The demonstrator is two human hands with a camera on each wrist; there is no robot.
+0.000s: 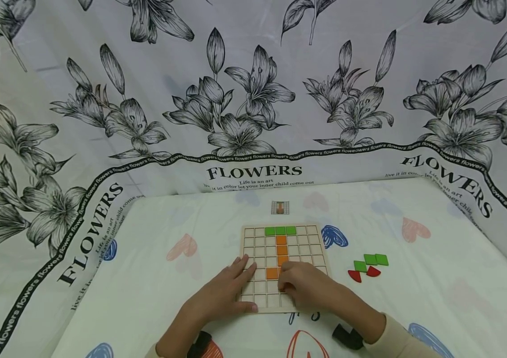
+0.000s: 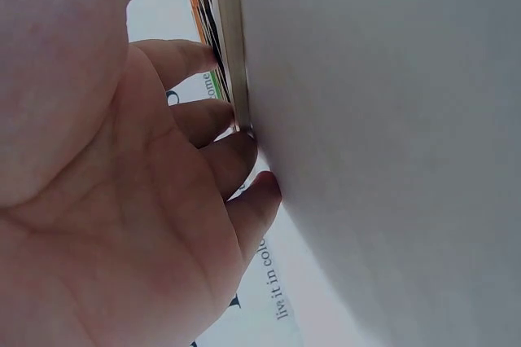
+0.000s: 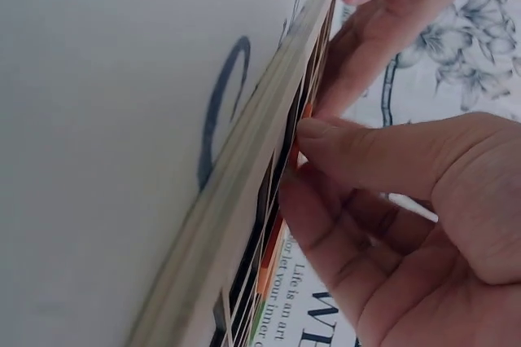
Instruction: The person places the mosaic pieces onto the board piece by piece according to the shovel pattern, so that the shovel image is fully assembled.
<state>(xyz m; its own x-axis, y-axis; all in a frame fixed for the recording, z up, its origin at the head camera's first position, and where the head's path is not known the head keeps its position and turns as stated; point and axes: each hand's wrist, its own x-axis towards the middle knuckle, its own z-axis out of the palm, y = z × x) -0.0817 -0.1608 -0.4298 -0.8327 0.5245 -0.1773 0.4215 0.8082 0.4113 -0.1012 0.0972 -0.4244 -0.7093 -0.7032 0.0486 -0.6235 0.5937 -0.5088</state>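
Observation:
A square wooden grid board [image 1: 307,248] lies on the table. Three green tiles [image 1: 281,230] fill part of its top row, and a column of orange tiles [image 1: 282,250] runs down below them. One more orange tile [image 1: 272,273] sits left of that column. My left hand [image 1: 224,291] rests spread on the board's left side, its fingertips at the board's edge in the left wrist view. With thumb and fingertips, my right hand [image 1: 307,286] pinches an orange tile [image 3: 295,150] low over the grid; the fingers hide most of it.
Right of the board lie several loose green tiles [image 1: 370,259] and two red quarter-round pieces [image 1: 354,276]. A small printed pattern card [image 1: 280,208] is behind the board. The tablecloth [image 1: 217,219] has heart prints, and a flower-printed curtain [image 1: 253,171] hangs at the back.

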